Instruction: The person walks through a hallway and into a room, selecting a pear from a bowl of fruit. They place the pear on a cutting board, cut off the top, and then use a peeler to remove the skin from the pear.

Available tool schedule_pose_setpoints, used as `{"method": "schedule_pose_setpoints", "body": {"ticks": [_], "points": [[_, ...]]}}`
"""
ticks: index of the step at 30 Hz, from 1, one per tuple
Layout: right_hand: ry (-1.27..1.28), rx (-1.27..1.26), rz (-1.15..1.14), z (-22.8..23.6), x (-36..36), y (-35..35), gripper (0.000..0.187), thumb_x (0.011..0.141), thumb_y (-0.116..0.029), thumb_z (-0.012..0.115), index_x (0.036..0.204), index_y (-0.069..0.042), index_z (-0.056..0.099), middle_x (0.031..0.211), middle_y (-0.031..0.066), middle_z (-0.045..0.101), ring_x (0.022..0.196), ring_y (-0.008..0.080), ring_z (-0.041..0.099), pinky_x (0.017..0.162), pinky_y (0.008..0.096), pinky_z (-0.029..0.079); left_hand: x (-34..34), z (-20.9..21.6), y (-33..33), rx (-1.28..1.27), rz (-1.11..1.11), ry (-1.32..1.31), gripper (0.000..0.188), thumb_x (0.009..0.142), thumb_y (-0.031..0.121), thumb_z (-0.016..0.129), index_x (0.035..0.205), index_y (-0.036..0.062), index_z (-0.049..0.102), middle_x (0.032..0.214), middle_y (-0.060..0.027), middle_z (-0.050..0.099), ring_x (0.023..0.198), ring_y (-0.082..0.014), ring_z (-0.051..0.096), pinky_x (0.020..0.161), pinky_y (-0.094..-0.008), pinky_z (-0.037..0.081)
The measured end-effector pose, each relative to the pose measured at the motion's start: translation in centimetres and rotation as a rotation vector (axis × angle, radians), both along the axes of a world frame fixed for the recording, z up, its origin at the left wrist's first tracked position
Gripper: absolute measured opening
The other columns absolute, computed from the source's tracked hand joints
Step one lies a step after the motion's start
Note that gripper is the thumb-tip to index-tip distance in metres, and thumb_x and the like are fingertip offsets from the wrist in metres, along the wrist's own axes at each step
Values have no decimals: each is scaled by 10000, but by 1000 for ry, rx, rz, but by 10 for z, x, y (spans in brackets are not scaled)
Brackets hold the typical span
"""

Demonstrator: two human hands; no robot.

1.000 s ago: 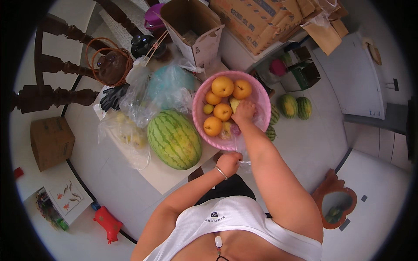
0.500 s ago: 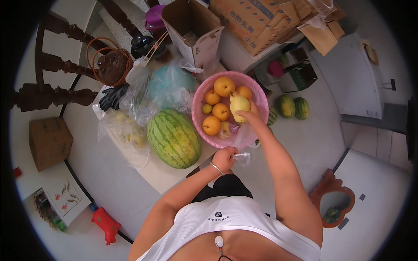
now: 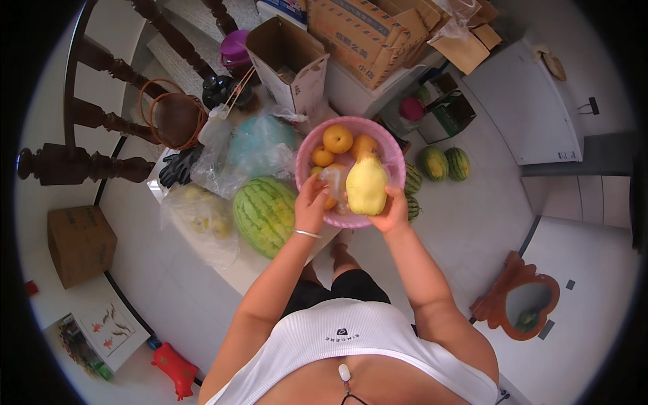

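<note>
In the head view, the right hand (image 3: 397, 214) is cupped against the wide lower end and right side of a yellow pear-shaped fruit (image 3: 368, 185); its grip is closed on the fruit, which it holds over the near part of a pink basket (image 3: 398, 147), narrow end pointing away from the person; the right forearm reaches up and slightly inward from the lower right. The left hand (image 3: 310, 206), with a bracelet (image 3: 307, 233) at its wrist, is at the basket's near left rim, fingers pointing away from the body; clear plastic (image 3: 335, 181) lies just beside its fingertips, and I cannot tell whether its grip is closed on it.

The basket contains at least 3 orange round fruits (image 3: 337, 139), partly hidden by the pear-shaped fruit and the plastic; to the left on the pale bench (image 3: 233, 271), a large watermelon (image 3: 263, 214) lies near the left hand; beyond it, a clear bag (image 3: 202, 219) contains yellow items, and a teal bundle (image 3: 260, 145) is under clear plastic; farther back, a tall carton (image 3: 307, 88) is open at the top, its contents too dim to tell; 2 watermelons (image 3: 432, 164) rest side by side on the floor (image 3: 466, 209) to the right.
</note>
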State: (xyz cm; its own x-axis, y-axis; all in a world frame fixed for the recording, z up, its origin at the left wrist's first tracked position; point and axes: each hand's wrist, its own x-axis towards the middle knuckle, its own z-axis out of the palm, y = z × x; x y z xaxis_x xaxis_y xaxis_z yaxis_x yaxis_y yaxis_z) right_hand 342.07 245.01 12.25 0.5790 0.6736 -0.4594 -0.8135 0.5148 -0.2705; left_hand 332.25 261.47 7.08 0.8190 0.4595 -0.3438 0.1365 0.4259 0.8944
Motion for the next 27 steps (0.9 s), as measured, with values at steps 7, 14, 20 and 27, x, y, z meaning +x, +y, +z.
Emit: {"method": "schedule_pose_setpoints", "body": {"ticks": [7, 14, 20, 27], "points": [[-144, -68, 54, 32, -69, 24, 704, 718, -186, 616, 1366, -10, 405, 1269, 120, 547, 1168, 259, 549, 1021, 391, 442, -44, 95, 1, -98, -161, -215, 655, 818, 114, 720, 1381, -22, 415, 1275, -105, 539, 1174, -193, 527, 1002, -325, 420], [-362, -80, 54, 69, -118, 38, 727, 716, -209, 625, 1380, -22, 395, 1274, 106, 534, 1190, 231, 524, 1022, 361, 425, -87, 113, 16, -161, -210, -339, 654, 805, 73, 700, 1385, -21, 413, 1293, -108, 527, 1198, -199, 511, 1022, -338, 404], [-791, -431, -84, 97, -162, 29, 745, 707, -193, 674, 1370, -13, 387, 1272, 116, 524, 1177, 233, 521, 1011, 345, 411, -113, 125, 7, -488, -355, -320, 733, 805, 174, 695, 1426, 18, 339, 1334, -105, 502, 1245, -225, 483, 1054, -361, 378], [-1401, -1110, -164, 149, -221, -21, 791, 698, -191, 740, 1367, 15, 372, 1274, 196, 510, 1177, 300, 516, 993, 390, 415, -139, 151, -44, -500, -645, -398, 767, 803, 378, 703, 1397, 36, 358, 1308, -114, 515, 1220, -237, 515, 1031, -375, 415]]}}
